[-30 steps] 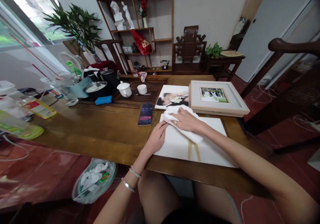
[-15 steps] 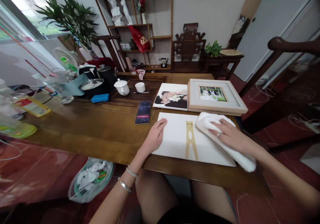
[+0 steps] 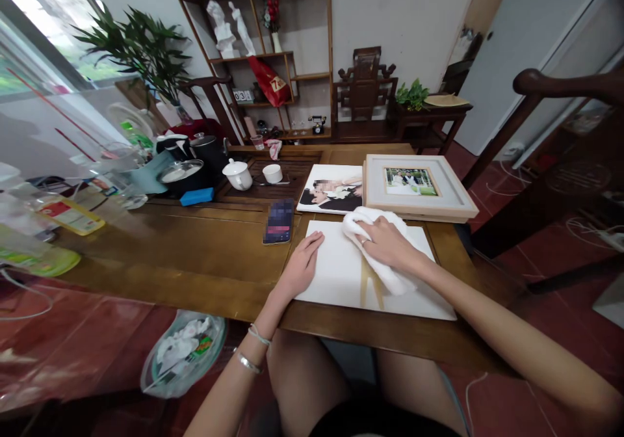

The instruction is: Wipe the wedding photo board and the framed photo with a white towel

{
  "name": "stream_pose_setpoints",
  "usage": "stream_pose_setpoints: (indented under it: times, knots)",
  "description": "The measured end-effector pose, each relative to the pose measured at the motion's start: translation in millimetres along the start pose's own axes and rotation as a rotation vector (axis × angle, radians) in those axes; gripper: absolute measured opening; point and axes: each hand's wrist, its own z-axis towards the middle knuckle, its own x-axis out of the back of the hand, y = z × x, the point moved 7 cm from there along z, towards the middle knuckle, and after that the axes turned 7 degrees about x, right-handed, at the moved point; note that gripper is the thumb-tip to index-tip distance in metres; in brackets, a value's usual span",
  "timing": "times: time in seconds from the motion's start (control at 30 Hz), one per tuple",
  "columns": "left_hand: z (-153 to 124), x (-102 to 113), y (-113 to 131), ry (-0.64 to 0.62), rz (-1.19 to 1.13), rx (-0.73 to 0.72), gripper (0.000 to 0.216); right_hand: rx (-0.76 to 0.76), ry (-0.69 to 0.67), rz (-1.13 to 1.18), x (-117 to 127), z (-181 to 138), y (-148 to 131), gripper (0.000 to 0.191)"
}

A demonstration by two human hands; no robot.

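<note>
A white board (image 3: 336, 271) with a tan clothespin-shaped stand on it lies flat near the front edge of the wooden table (image 3: 195, 245). My left hand (image 3: 302, 266) rests flat on the board's left edge, fingers stretched out. My right hand (image 3: 387, 245) presses a white cloth (image 3: 377, 255) onto the middle of the board, over the top of the stand. A framed photo (image 3: 414, 186) lies just beyond the board, and an unframed photo print (image 3: 331, 193) lies to its left.
A phone (image 3: 279, 221) lies left of the board. Further left are a tea tray with a white teapot (image 3: 237, 174) and cup (image 3: 272, 173), black pots and a blue sponge (image 3: 196, 196). Bottles stand at the far left. A bin (image 3: 182, 352) sits on the floor. A chair arm (image 3: 560, 86) is at right.
My right hand swept the cloth from the board's upper left out to its right edge, then back to the middle. My left hand stayed on the left edge.
</note>
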Motion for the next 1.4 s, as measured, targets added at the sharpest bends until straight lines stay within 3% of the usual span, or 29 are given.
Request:
stream_pose_setpoints:
  times: [0.2, 0.3, 0.43, 0.67, 0.8, 0.93, 1.03, 1.17, 1.3, 1.4]
  knots:
    - [0, -1, -2, 0.0, -0.012, -0.002, 0.042, -0.01, 0.061, -0.005, 0, -44, 41, 0.037]
    - [1, -1, -3, -0.008, -0.001, 0.005, 0.043, 0.085, 0.126, -0.039, -4, -64, 46, 0.032]
    - [1, -2, -2, -0.013, 0.008, 0.022, 0.043, 0.257, 0.022, 0.009, -12, -94, 20, 0.033]
    - [1, -4, -3, -0.013, 0.008, 0.007, 0.043, 0.306, -0.271, 0.162, 4, -159, -25, 0.041]
    - [1, -3, -2, -0.016, 0.013, 0.01, 0.043, 0.3, -0.26, 0.211, 9, -137, -4, 0.042]
    - [1, -2, -2, -0.022, -0.002, 0.011, 0.042, 0.318, -0.085, 0.17, 3, -88, 36, 0.022]
    - [1, -1, -1, -0.014, -0.007, 0.008, 0.043, 0.327, 0.055, 0.117, -3, -71, 50, 0.019]
    - [0, -2, 0, -0.015, 0.008, 0.014, 0.043, 0.292, 0.08, 0.076, -6, -90, 35, 0.032]
    - [0, -3, -1, -0.009, 0.011, 0.019, 0.043, 0.241, -0.071, 0.117, 0, -129, 13, 0.045]
    - [0, -3, -3, -0.003, -0.006, 0.008, 0.043, 0.196, -0.147, 0.166, 7, -142, 16, 0.045]
